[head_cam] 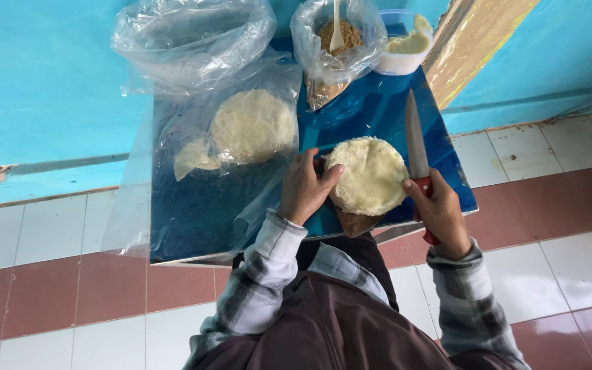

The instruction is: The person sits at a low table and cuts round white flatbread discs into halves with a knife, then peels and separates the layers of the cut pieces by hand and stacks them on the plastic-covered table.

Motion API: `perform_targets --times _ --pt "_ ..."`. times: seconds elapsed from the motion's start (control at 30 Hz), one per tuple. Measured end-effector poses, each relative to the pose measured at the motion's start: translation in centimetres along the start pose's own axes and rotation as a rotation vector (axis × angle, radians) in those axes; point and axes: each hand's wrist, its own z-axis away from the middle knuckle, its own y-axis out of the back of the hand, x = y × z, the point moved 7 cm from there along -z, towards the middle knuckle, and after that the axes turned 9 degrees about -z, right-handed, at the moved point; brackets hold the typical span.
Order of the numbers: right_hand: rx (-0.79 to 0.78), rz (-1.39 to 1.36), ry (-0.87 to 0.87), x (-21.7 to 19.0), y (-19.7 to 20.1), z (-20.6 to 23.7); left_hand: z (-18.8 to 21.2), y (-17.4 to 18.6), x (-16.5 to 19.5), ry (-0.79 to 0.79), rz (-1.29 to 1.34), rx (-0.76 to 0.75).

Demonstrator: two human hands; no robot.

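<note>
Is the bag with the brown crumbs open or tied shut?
Open: the plastic bag gapes at the top, a pale spoon standing in the crumbs.

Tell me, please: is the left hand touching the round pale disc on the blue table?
Touching. In the head view, the left hand lies against the left edge of the pale disc, with its thumb on the rim and no gap visible between them.

pale cream flatbread [370, 175] | red-handled knife [417, 147] | glossy blue tabletop [200, 212]

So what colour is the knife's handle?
Red, on the long steel knife in the right hand; head view.
</note>
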Motion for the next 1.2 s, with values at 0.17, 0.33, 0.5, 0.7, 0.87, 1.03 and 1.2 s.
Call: perform_targets --times 0.17,0.33,0.5,0.7,0.87,1.03,1.2 --pt "-0.02 -0.006 0.036 0.0 -1.2 -0.4 0.3 -0.9 -1.2 0.042 0.022 -0.009" --pt "-0.03 -0.173 -0.002 0.6 -1.5 -0.6 -0.1 -1.5 -2.8 0.176 0.16 -0.089" --pt "-0.048 -0.245 -0.065 1.3 -1.8 -0.7 1.3 -1.8 -2.4 0.224 0.113 -0.136" --pt "-0.041 -0.208 -0.085 1.7 -2.1 -1.1 2.3 -1.7 -0.8 0.194 0.249 0.012" --pt "0.001 -0.323 -0.048 1.3 -2.2 -0.9 2.2 -3.3 -1.9 0.402 0.596 -0.102" --pt "0.018 -0.272 0.008 0.0 -2.3 -0.7 1.7 -3.6 -1.5 0.315 0.684 -0.089" --pt "-0.048 -0.226 0.079 -1.0 -2.7 -1.6 3.1 -2.1 -0.9 0.171 0.523 0.027"
